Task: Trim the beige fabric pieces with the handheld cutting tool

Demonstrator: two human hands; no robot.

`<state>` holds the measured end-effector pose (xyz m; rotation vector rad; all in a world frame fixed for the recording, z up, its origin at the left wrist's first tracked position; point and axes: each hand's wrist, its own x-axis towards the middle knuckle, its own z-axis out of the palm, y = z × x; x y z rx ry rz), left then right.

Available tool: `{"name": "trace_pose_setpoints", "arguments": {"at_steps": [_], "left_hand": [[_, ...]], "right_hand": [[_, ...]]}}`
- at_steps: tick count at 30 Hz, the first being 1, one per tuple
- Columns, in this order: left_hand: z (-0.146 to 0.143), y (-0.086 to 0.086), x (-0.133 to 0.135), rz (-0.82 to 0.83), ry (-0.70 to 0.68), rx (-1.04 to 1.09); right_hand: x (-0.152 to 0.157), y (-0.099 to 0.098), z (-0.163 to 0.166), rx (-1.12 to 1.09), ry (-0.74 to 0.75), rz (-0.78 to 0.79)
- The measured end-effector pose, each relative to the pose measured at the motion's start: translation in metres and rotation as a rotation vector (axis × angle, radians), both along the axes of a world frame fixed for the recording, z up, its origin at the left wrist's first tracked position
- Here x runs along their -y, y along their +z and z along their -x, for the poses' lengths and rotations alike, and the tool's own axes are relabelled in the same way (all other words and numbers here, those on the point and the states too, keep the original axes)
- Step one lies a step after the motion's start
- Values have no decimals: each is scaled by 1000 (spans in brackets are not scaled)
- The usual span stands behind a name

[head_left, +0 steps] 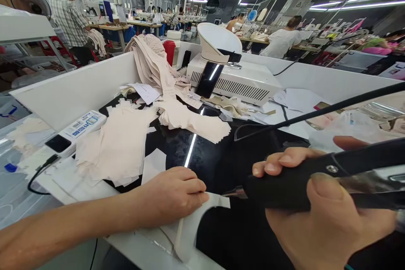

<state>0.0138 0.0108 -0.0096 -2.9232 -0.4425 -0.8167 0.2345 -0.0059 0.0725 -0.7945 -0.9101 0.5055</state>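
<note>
At the front of the black glassy work surface (240, 223), my left hand (177, 192) is closed, with fingertips pressed at the edge of a white curved piece (193, 228). What lies under those fingertips is hidden. My right hand (329, 219) wraps round a thick black handheld tool (284, 187) with a narrow metal tip (236, 193). The tip points left and is close to the white piece's upper end; whether they touch I cannot tell. Beyond my left hand lie a stack of pale pink fabric pieces (118, 139) and a smaller fanned stack (193, 120).
A black cable (316, 116) crosses at right. Behind stand a phone (209, 79), a white vented box (234, 82) and a draped fabric bundle (152, 59). A white device (79, 130) sits at left. White panels (76, 88) edge the table. Other people work beyond.
</note>
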Motion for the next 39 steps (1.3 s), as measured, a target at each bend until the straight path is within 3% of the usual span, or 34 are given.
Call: {"name": "trace_pose_setpoints", "arguments": {"at_steps": [17, 24, 39], "left_hand": [[3, 4, -1, 19, -18, -55], [3, 6, -2, 10, -32, -21], [4, 3, -3, 22, -33, -21]], "right_hand": [[17, 2, 7, -37, 126, -16], [14, -4, 13, 47, 112, -22], [16, -4, 0, -2, 60, -14]]}}
